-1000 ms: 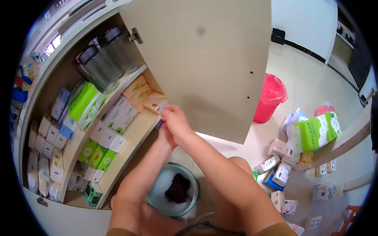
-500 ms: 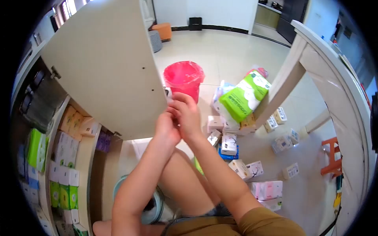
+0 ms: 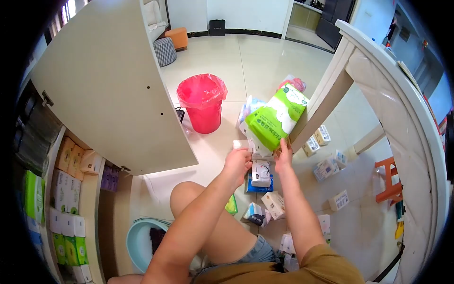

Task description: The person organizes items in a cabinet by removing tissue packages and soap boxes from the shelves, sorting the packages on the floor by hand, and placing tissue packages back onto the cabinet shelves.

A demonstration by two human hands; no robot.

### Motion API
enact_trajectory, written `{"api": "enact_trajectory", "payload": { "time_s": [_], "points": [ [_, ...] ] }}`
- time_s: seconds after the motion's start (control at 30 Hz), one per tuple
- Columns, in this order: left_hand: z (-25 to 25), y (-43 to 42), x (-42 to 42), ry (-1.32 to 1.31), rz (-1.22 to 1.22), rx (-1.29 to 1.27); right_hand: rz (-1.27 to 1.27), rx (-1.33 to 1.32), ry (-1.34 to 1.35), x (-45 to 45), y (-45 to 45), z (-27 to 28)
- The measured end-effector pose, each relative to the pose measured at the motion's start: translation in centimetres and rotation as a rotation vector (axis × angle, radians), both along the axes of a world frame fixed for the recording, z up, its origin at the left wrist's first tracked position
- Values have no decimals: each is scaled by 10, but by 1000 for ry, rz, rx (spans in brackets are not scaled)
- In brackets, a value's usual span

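Note:
My left hand (image 3: pixel 238 162) is beside a small white tissue pack (image 3: pixel 242 143), its fingers loosely bent and apart; contact with the pack is hard to judge. My right hand (image 3: pixel 283 157) has its thumb and fingers apart at the lower end of a large green-and-white tissue package (image 3: pixel 279 116), which leans tilted over other packs near the table leg. Between my forearms, a white tissue pack (image 3: pixel 261 173) lies on a blue pack (image 3: pixel 253 187). Closer to me are a beige pack (image 3: pixel 273 204) and a dark-and-white pack (image 3: pixel 255 214).
A red lined bin (image 3: pixel 206 116) stands ahead, right of the open cabinet door (image 3: pixel 109 90). Shelves (image 3: pixel 90 222) at left hold tissue packs. A light-blue basin (image 3: pixel 137 241) sits by my leg. At right are a white table (image 3: pixel 350 61) and an orange stool (image 3: pixel 388 182).
My hands were together in front of the bin. They have separated and moved down and right to the tissue packs. The view has shifted right.

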State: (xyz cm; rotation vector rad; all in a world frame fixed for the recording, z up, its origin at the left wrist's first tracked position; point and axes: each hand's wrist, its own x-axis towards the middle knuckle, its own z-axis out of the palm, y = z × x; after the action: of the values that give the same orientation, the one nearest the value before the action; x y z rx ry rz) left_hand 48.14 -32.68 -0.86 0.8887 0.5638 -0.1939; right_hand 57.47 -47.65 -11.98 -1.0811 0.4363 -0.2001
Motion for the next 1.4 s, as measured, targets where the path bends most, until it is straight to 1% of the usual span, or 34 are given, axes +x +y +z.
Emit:
{"api": "enact_trajectory", "payload": {
  "time_s": [0.1,0.17,0.23,0.27,0.3,0.37,0.4,0.43,0.5,0.53,0.6,0.63,0.7,0.77,0.8,0.87,0.9,0.93,0.97,1.0,1.07,1.17,1.2,1.23,1.27,1.3,1.37,1.4],
  "points": [
    [-2,5,4,18,41,50,397,125,232,14,-12,13],
    [-8,8,6,45,69,106,402,155,234,19,-13,9],
    [-7,13,8,54,126,89,406,187,240,22,-11,8],
    [-6,16,10,61,176,72,436,140,196,24,-12,4],
    [-2,17,9,63,176,74,465,94,152,24,-12,3],
    [8,22,7,49,311,67,453,95,203,29,-6,2],
    [6,25,8,51,312,71,440,94,248,31,-1,3],
    [3,29,11,66,379,75,440,98,250,32,5,4],
    [2,37,13,77,498,39,364,308,129,34,16,5],
    [3,42,13,76,498,42,364,311,128,34,21,1],
    [7,51,13,97,628,26,133,49,-66,33,34,-8],
    [10,54,14,96,691,24,137,49,-66,24,43,-3],
    [15,60,15,96,720,25,245,-101,-138,-5,54,1],
    [17,63,15,94,749,27,441,-70,-135,-25,64,-14],
    [17,65,15,87,733,-11,499,-82,-128,-31,70,-24],
    [16,66,14,81,719,-45,521,-183,-101,-38,85,-53],
    [16,65,14,72,702,-55,577,-211,-81,-42,92,-58],
    [15,64,15,64,685,-66,632,-239,-60,-48,100,-49],
    [15,63,15,66,686,-64,676,-204,38,-55,106,-38],
    [16,62,16,80,708,-56,677,-203,40,-56,114,-44],
    [14,62,19,93,731,-48,769,-4,195,-55,126,-59],
    [10,63,23,78,713,-60,788,-4,254,-56,135,-61],
    [9,62,24,75,706,-63,787,-4,258,-50,136,-78],
    [9,61,24,72,698,-66,670,-325,193,-41,137,-110],
    [10,58,24,77,699,-65,542,-641,123,-34,137,-132],
    [14,55,24,78,690,-34,507,-631,80,-28,129,-135],
    [13,52,26,58,647,-13,404,-264,134,-25,99,-100],
    [12,51,27,59,647,-15,176,-313,101,-8,88,-131]
  ]
}}
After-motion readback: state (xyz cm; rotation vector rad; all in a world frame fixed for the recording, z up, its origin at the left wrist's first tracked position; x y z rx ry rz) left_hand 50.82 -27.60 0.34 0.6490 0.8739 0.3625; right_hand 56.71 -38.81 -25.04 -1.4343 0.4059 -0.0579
